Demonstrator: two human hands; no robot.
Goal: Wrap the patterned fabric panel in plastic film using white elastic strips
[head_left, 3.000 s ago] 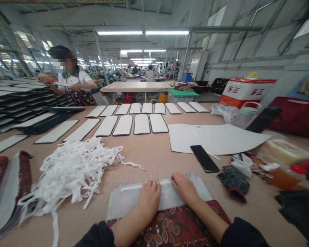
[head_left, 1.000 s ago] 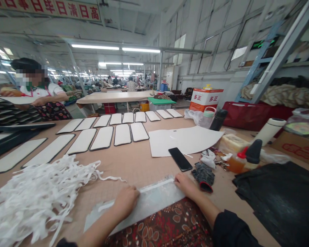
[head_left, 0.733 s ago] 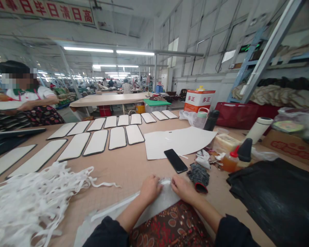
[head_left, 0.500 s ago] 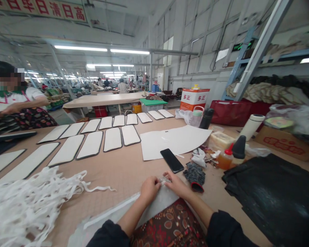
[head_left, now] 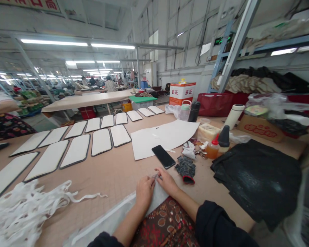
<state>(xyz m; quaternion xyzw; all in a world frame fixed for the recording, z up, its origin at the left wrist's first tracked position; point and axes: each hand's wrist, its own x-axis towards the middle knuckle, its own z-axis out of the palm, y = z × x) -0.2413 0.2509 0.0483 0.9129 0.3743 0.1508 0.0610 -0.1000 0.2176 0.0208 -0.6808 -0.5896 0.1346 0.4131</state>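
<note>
My left hand (head_left: 145, 190) and my right hand (head_left: 166, 180) meet at the table's near edge, fingers pinched together on the upper end of a translucent plastic sheet (head_left: 157, 198). The sheet spreads toward the lower left, with a white strip (head_left: 105, 216) along it. Just beyond my hands lies a black phone (head_left: 163, 156), touching a large white panel (head_left: 164, 137). A grey knit glove (head_left: 185, 168) with a red cuff rests to the right of my right hand. Patterned dark red cloth shows between my forearms.
White strips (head_left: 18, 212) are heaped at the lower left. Behind them, dark-edged white panels (head_left: 76, 151) lie in rows. Black sheets (head_left: 262, 178) cover the right side. Bottles, including one of orange liquid (head_left: 212, 150), stand nearer the middle. A person (head_left: 5, 113) is at the far left.
The view has turned right, so the table items sit further left. My hands remain together on the plastic, with my left hand more upright. The person at left is now mostly out of frame.
</note>
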